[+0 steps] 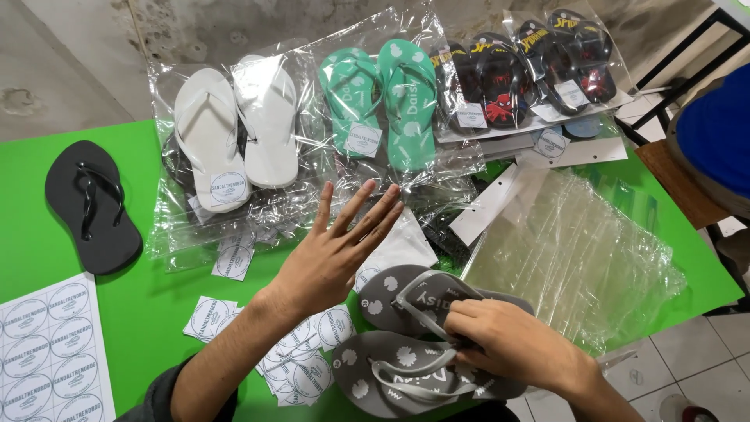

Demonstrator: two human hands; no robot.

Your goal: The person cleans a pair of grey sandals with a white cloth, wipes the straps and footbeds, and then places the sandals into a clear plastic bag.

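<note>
My left hand (332,250) hovers flat over the green table (148,312), fingers spread, holding nothing, just above loose round stickers (305,344). My right hand (508,340) grips the straps of a pair of grey flip-flops (406,344) with white flower prints, lying side by side at the table's near edge. Beyond my left hand lie bagged pairs: white flip-flops (238,129), teal ones (383,98) and black ones with red figures (516,70).
A single black flip-flop (90,203) lies at the left. A sheet of round stickers (51,352) sits at the near left corner. Empty clear plastic bags (578,250) are piled at the right. A wooden chair (680,184) stands beyond the right edge.
</note>
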